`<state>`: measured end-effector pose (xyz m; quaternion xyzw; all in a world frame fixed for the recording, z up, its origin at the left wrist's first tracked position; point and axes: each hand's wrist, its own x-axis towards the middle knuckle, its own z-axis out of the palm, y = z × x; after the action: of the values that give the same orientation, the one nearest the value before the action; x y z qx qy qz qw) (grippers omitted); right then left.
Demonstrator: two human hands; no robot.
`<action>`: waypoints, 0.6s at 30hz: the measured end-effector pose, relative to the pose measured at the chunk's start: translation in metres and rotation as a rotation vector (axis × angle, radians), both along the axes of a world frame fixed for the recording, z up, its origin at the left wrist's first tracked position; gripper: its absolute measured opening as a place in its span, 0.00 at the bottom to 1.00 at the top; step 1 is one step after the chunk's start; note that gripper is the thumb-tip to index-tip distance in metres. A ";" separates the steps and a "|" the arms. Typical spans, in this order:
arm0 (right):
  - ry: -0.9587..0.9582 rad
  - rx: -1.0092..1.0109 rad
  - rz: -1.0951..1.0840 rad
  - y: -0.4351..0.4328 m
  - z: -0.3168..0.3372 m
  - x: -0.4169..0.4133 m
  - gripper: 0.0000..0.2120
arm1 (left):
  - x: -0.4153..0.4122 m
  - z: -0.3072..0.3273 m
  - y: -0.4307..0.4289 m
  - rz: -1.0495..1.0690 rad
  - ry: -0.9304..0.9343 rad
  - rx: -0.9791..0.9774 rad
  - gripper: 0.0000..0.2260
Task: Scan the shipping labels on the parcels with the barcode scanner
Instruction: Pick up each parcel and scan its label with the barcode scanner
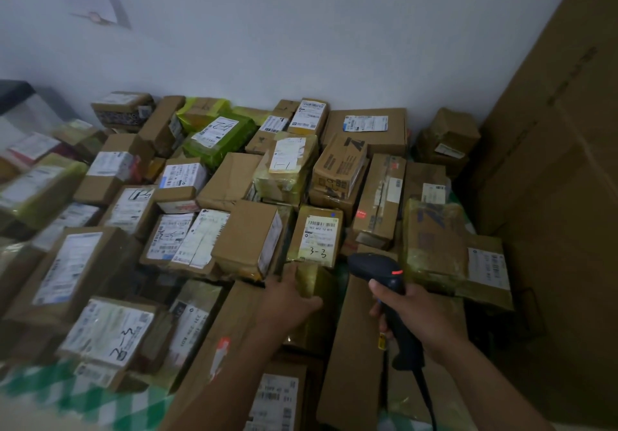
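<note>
Right hand [414, 313] fingers clamp the barcode scanner [378, 266] handle. Left hand [287, 296] fingers grip the small taped parcel [316, 240] by its near end. The parcel is probably light and stiff, with slick tape.

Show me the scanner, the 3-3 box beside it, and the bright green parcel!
scanner [371, 266]: head view, its black head.
3-3 box [319, 234]: head view, its white label.
green parcel [238, 139]: head view, its green wrap.

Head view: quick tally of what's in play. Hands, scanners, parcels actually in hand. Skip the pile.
Hands: 2, left hand and right hand
Scanners: 1, barcode scanner gripped by the right hand
Parcels in hand: 1, parcel gripped by the left hand
Total: 4
</note>
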<state>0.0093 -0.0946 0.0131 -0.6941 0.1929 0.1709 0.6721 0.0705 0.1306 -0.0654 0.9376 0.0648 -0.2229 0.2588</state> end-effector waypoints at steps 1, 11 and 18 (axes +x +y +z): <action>-0.002 -0.001 0.001 -0.001 0.000 -0.001 0.12 | 0.000 0.000 0.003 0.060 0.005 -0.081 0.45; -0.024 -0.041 -0.005 0.007 -0.006 -0.011 0.11 | -0.014 0.009 0.003 0.025 0.013 -0.155 0.21; -0.025 -0.154 -0.026 0.015 0.000 -0.014 0.11 | -0.020 0.024 -0.005 -0.071 -0.081 -0.098 0.24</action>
<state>-0.0048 -0.0797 0.0135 -0.7434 0.2061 0.1381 0.6211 0.0500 0.1254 -0.0411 0.9338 0.0102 -0.1965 0.2987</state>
